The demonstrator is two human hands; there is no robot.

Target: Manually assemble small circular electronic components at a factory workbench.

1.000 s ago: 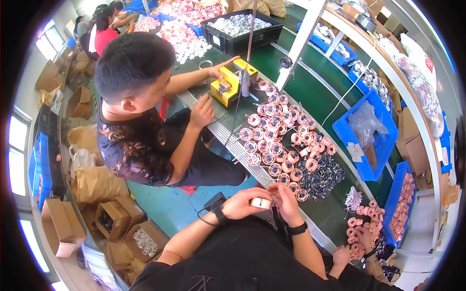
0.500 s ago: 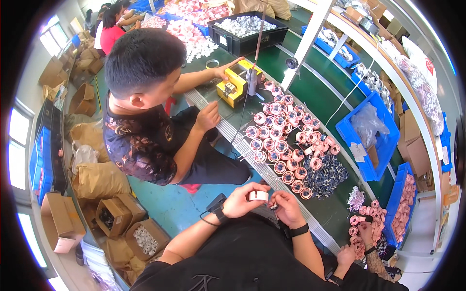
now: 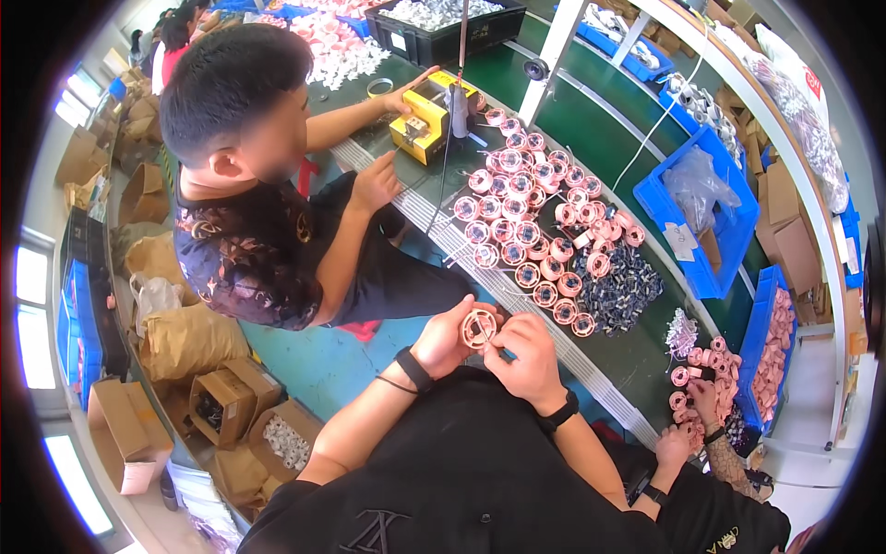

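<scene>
My left hand (image 3: 446,340) and my right hand (image 3: 526,358) meet in front of my chest, both holding one small round copper-wound coil (image 3: 478,328) with a pale bobbin. The left hand cups it from the left, and the right hand's fingertips pinch its right edge. Just beyond my hands, on the green workbench (image 3: 637,360), lie several rows of similar pink-orange coils (image 3: 535,222) and a heap of small dark parts (image 3: 626,291).
A seated person in a dark patterned shirt (image 3: 249,249) works at a yellow device (image 3: 423,125) to my left. Another person's hands (image 3: 688,434) handle coils at lower right. Blue bins (image 3: 701,212), a black crate (image 3: 443,23), and cardboard boxes (image 3: 221,402) on the floor surround us.
My hands have turned the coil so its round face shows. The view has tilted, bringing the seated person and bench closer.
</scene>
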